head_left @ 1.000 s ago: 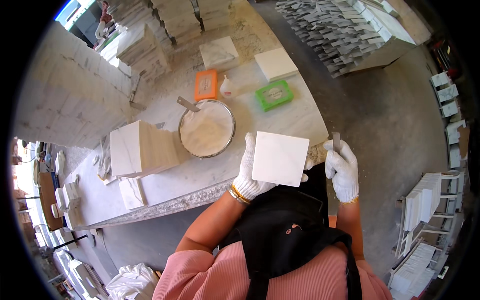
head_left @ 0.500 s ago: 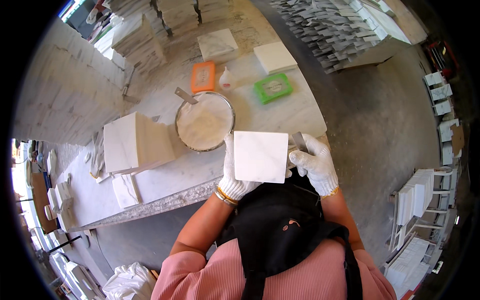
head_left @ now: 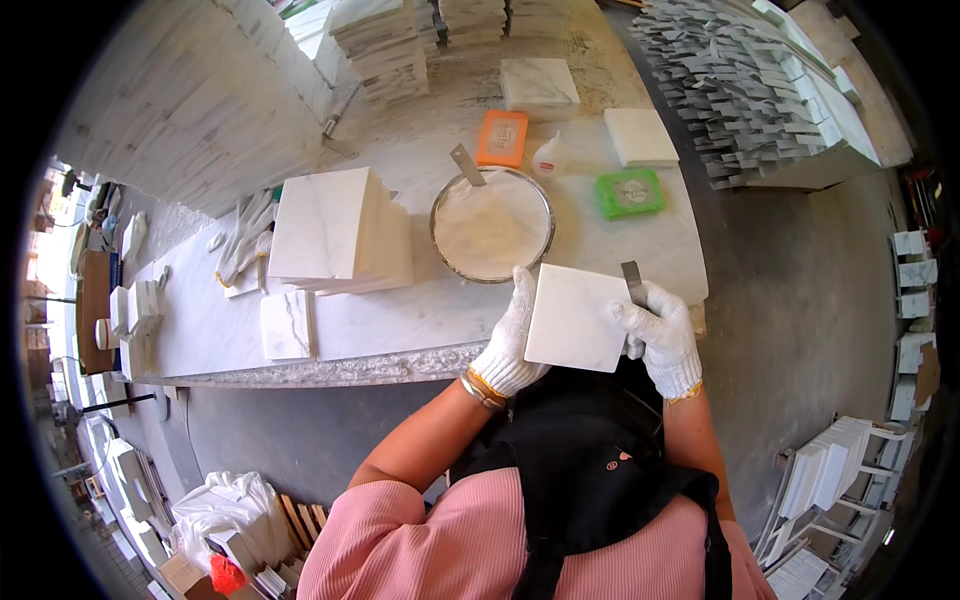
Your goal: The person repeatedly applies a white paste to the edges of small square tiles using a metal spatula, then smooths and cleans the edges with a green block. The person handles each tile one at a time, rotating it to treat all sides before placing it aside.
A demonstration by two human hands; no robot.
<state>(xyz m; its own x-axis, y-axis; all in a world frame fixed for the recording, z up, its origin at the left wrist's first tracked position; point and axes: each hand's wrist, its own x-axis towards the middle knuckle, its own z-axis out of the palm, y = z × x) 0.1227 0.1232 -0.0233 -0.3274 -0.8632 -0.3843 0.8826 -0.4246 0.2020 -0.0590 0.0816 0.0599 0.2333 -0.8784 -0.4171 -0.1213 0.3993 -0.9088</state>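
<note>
1. My left hand [head_left: 508,345] clasps the white tile [head_left: 577,317] at its 9 o'clock edge, just over the table [head_left: 400,320] rim.
2. My right hand [head_left: 660,335] grips a scraper [head_left: 634,285] at the tile's 3 o'clock.
3. Step, I judge: working the tile edge; next calls for paste from the bowl [head_left: 491,223] at 11 o'clock.

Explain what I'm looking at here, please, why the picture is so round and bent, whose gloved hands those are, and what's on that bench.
The picture comes from a wide fisheye camera worn on a person's head, looking down, so straight edges curve. The two white-gloved hands are that person's own. The left hand grips the left edge of a square white marble tile. The right hand steadies its right edge and also holds a thin metal blade. In front is a marble workbench. On it sit a round metal bowl of white paste with a scraper in it, a stack of white tiles, an orange box and a green container.
</note>
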